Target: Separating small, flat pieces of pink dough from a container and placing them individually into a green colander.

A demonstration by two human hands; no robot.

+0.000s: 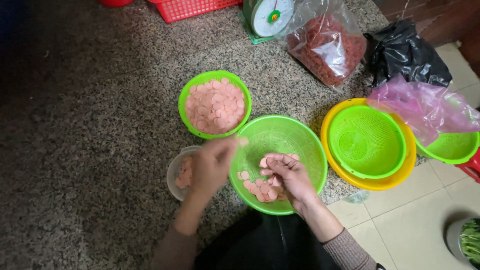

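Now resting right hand (287, 177) in the large green colander (278, 163), fingers curling loosely over pink sausage slices (260, 189) at seven o'clock; left hand (212, 162) blurring at nine o'clock, pinching one slice (243, 142), nearer the white bowl (181, 172).

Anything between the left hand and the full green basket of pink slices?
Nothing visible. The left hand is blurred above the small white bowl, with bare counter up to the full green basket. The right hand is off to the side, in the large green basket.
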